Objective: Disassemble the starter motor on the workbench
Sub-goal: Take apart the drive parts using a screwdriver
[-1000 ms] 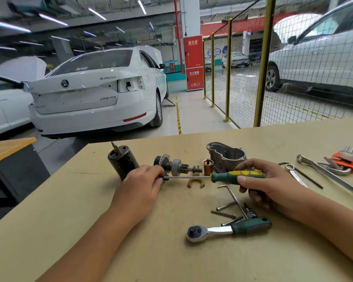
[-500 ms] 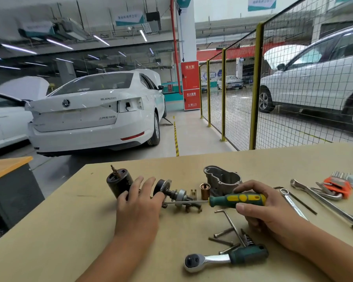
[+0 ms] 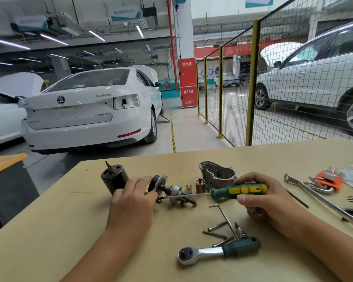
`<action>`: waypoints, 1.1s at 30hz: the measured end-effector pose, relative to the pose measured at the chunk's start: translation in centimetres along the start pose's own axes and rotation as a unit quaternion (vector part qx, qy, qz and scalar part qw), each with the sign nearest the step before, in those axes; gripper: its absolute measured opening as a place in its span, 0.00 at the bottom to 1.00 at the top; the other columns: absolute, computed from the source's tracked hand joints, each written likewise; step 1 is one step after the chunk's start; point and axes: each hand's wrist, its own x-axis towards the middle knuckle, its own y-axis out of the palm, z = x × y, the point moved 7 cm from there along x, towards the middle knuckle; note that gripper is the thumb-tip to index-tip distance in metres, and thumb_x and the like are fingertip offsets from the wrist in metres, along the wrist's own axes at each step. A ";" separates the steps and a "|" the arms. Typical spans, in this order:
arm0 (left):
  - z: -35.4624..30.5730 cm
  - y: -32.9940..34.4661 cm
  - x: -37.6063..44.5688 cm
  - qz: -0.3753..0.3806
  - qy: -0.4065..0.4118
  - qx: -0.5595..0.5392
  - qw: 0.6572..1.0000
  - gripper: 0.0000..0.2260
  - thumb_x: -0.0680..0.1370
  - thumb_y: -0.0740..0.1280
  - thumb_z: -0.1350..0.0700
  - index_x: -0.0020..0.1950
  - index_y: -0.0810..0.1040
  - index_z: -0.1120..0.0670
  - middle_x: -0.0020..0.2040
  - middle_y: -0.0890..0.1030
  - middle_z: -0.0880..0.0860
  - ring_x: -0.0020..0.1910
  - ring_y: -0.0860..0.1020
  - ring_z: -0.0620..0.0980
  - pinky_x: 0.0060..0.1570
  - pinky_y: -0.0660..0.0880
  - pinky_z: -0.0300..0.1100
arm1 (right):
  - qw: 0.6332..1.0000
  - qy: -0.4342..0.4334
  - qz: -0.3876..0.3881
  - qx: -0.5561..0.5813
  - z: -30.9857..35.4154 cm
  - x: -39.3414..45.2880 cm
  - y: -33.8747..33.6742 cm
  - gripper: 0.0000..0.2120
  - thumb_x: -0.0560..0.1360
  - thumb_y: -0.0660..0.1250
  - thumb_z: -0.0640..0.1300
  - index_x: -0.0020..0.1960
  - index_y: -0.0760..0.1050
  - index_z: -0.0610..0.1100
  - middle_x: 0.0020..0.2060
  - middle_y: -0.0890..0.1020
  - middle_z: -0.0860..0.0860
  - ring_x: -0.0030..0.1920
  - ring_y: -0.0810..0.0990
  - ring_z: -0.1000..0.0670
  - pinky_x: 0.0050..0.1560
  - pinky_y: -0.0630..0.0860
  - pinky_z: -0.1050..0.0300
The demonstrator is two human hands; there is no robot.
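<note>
While lying in pieces near the far edge of the table (image 3: pixel 49 231), toward its far left corner, starter motor parts spread in a row: black motor body (image 3: pixel 114 180) on its side at the left end, drive shaft assembly (image 3: pixel 171 191) just beside it, small copper sleeve (image 3: pixel 200 185) upright, grey aluminium housing (image 3: pixel 216 175) behind that. Left hand (image 3: pixel 132 202) resting over the junction of motor body and shaft assembly, fingers fairly straight and spread, fingertips touching the round plate end; whether anything is pinched underneath, cannot tell. Right hand (image 3: pixel 263 200) wrapped around the green-and-yellow handle of a screwdriver (image 3: pixel 238 190), held level, thin blade reaching left across the shaft assembly to the left fingertips. Closer to the near edge: bent hex key (image 3: pixel 224 218), loose bolts (image 3: pixel 215 231), ratchet wrench (image 3: pixel 218 250) with dark green grip. Toward the right edge: long wrench (image 3: pixel 318 198), orange-holdered hex key set (image 3: pixel 328 179).
</note>
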 end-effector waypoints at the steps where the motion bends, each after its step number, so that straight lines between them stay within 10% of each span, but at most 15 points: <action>1: 0.0 -0.1 0.1 -0.002 0.003 -0.002 1.000 0.15 0.58 0.83 0.65 0.39 0.85 0.52 0.57 0.85 0.56 0.54 0.83 0.60 0.37 0.78 0.50 | 1.000 0.003 -0.008 0.010 0.1 0.1 -0.3 0.23 0.59 0.83 0.36 0.52 0.82 0.42 0.37 0.80 0.42 0.30 0.72 0.45 0.29 0.71 0.55; 8: 3.1 -1.4 -0.1 -0.016 -0.013 -0.202 0.979 0.18 0.76 0.72 0.51 0.66 0.81 0.47 0.64 0.80 0.46 0.65 0.76 0.50 0.61 0.76 0.54 | 0.995 0.021 -0.061 0.072 0.5 0.2 -1.2 0.18 0.58 0.76 0.36 0.48 0.81 0.39 0.34 0.77 0.37 0.27 0.69 0.46 0.29 0.66 0.56; 16: 5.2 2.2 -1.1 0.157 0.008 -0.203 0.966 0.41 0.72 0.72 0.33 0.81 0.61 0.41 0.74 0.68 0.41 0.73 0.64 0.43 0.72 0.65 0.43 | 0.995 0.023 -0.076 0.066 0.2 0.1 -0.4 0.16 0.60 0.77 0.40 0.47 0.81 0.39 0.32 0.78 0.37 0.25 0.72 0.48 0.28 0.65 0.57; 25: 5.7 2.4 -0.2 0.090 -0.045 -0.279 0.955 0.22 0.78 0.64 0.40 0.71 0.73 0.45 0.54 0.81 0.45 0.52 0.77 0.47 0.51 0.76 0.47 | 0.991 -0.007 -0.070 0.117 0.5 0.1 0.1 0.13 0.62 0.72 0.41 0.46 0.78 0.40 0.31 0.76 0.41 0.24 0.71 0.50 0.26 0.61 0.59; 33: 5.8 1.4 -0.4 0.061 -0.095 -0.446 0.888 0.11 0.80 0.60 0.50 0.50 0.82 0.40 0.45 0.82 0.42 0.46 0.79 0.42 0.44 0.73 0.32 | 0.994 -0.003 -0.005 0.109 0.2 -0.3 1.6 0.11 0.64 0.74 0.41 0.46 0.80 0.42 0.32 0.76 0.40 0.24 0.73 0.50 0.27 0.65 0.58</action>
